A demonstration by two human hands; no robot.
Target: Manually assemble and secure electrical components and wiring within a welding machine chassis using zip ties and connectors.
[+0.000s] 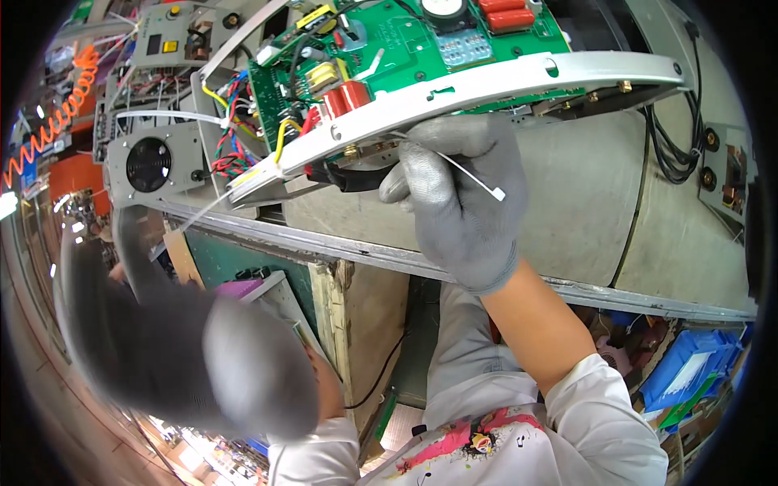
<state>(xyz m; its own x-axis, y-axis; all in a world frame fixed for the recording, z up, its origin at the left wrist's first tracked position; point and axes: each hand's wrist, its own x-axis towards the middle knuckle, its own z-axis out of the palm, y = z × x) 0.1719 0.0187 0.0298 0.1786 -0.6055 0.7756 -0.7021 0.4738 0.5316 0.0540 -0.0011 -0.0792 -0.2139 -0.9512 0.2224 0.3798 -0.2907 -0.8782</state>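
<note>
Cable tie (468, 173) slanting head-down rightward, right grip (478, 219) pinching it, left grip (178, 348) spread (blurred)

Looks bright and evenly lit near the centre, flares into white glints (8, 204) at nine o'clock, smears the left hand (190, 352) with heavy blur at eight, renders the circuit board (393, 57) crisply at twelve, and bends straight edges toward darkness at three and nine.

1 head-worn fisheye view, facing down, left hand (182, 352) nearest, right hand (474, 198) beyond
</note>
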